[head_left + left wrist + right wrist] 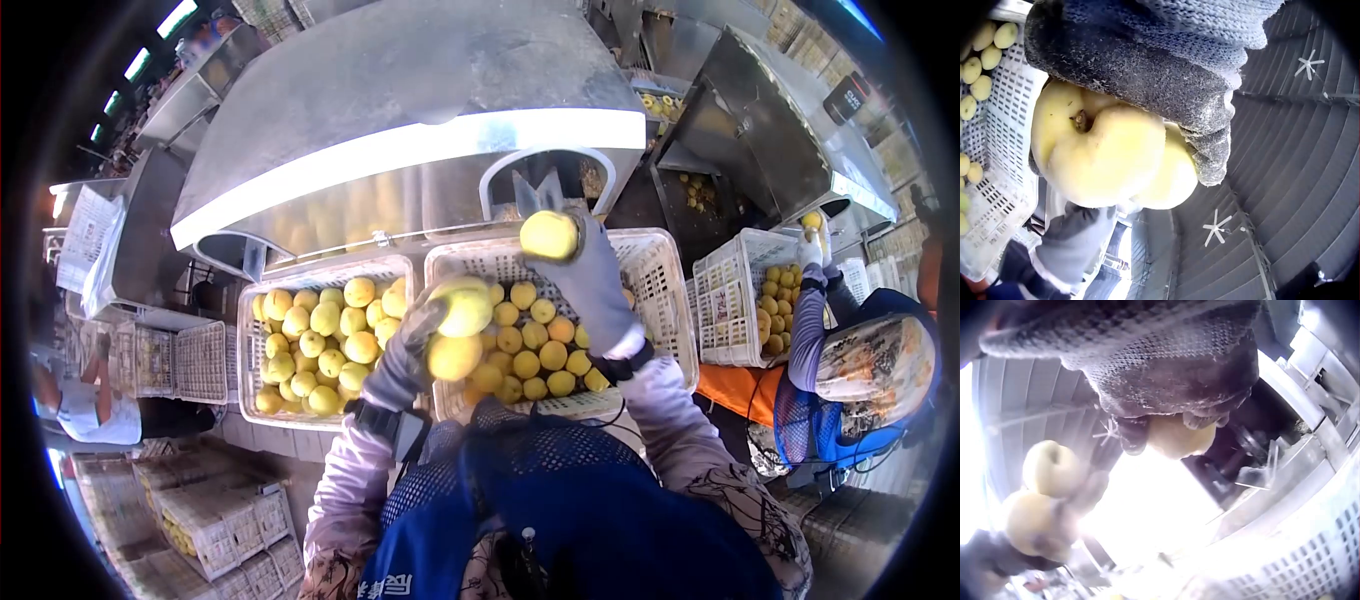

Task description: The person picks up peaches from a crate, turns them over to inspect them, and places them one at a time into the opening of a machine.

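My gloved left hand (408, 340) is over the gap between two white crates, gripping two yellow peaches. One peach (466, 306) is above the other peach (454, 357) in the head view. The left wrist view shows the stem hollow of the nearer peach (1107, 153), with grey glove fingers (1200, 153) curled about the pair. My gloved right hand (592, 290) holds a single yellow peach (549, 236) above the far rim of the middle crate (655, 285). In the right wrist view its fingers wrap this peach (1179, 436). Many more peaches (535, 335) lie in the middle crate.
Another white crate of peaches (320, 335) stands at the left. Behind the crates is a metal machine (420, 70) with a rounded outlet (550, 165). At the right a person (860, 380) works at another crate (725, 305). Stacked crates (220, 520) stand behind on the left.
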Action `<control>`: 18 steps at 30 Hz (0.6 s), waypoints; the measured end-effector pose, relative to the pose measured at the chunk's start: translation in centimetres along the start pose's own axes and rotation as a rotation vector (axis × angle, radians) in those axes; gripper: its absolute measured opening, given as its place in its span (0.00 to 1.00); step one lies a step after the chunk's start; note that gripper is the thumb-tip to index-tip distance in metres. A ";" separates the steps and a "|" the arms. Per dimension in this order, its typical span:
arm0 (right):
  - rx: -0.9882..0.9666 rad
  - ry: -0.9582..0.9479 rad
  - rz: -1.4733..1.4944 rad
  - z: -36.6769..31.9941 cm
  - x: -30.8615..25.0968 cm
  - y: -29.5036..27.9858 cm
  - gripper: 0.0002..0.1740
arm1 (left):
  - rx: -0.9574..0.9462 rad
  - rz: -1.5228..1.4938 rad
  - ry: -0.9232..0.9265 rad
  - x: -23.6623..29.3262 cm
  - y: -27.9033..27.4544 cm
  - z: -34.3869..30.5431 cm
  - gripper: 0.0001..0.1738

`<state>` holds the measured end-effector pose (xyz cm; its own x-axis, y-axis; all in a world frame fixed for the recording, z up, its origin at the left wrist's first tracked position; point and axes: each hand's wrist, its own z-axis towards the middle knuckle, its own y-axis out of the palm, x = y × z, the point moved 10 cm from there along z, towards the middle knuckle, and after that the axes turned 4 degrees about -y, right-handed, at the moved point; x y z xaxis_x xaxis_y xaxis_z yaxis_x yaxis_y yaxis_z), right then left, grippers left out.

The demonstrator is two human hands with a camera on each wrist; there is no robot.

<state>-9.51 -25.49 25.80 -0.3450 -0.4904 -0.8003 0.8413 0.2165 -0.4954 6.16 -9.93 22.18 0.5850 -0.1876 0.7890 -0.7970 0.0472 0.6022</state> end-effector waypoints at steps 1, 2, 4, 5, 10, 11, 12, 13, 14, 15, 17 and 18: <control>0.061 0.161 0.098 1.0 1.3 -0.1 0.50 | 0.170 0.194 0.028 0.0 -1.7 -1.0 0.42; 0.069 0.153 0.097 2.0 2.5 0.6 0.50 | 0.069 -0.098 -0.004 -0.8 -0.7 -1.0 0.46; 0.120 0.151 -0.220 3.9 7.2 3.0 0.53 | 0.256 -0.032 -0.071 -2.8 -3.8 -3.4 0.48; 0.148 0.056 -0.277 4.7 6.7 3.7 0.53 | 0.263 -0.020 -0.068 -2.8 -3.6 -3.9 0.49; 0.177 0.221 -0.402 7.2 7.7 4.7 0.47 | 0.338 -0.112 -0.054 -4.7 -5.4 -5.5 0.50; 0.130 0.276 -0.434 8.1 8.0 5.0 0.46 | 0.358 -0.088 -0.072 -5.0 -6.0 -5.8 0.52; 0.082 0.327 -0.466 9.0 8.5 5.6 0.45 | 0.359 -0.024 -0.065 -5.0 -6.4 -5.7 0.53; 0.167 0.286 -0.513 9.5 7.9 5.6 0.45 | 0.371 -0.078 -0.072 -5.4 -6.5 -5.3 0.53; 0.159 0.292 -0.515 9.8 8.4 5.6 0.45 | 0.385 -0.134 -0.084 -5.8 -6.5 -5.2 0.52; 0.230 0.176 -0.359 10.4 7.1 4.9 0.43 | 0.364 -0.070 -0.103 -5.5 -6.2 -4.6 0.52; 0.145 0.123 -0.026 11.2 4.4 3.6 0.40 | 0.388 0.186 -0.070 -4.5 -6.9 -3.0 0.49; 0.092 0.147 0.043 11.1 5.0 3.6 0.37 | 0.382 -0.092 -0.095 -5.5 -7.0 -2.2 0.47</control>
<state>-3.60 -36.60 23.75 -0.3589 -0.3523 -0.8643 0.8889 0.1535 -0.4317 8.80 -7.10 13.88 0.6546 -0.2644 0.7082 -0.7506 -0.3388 0.5673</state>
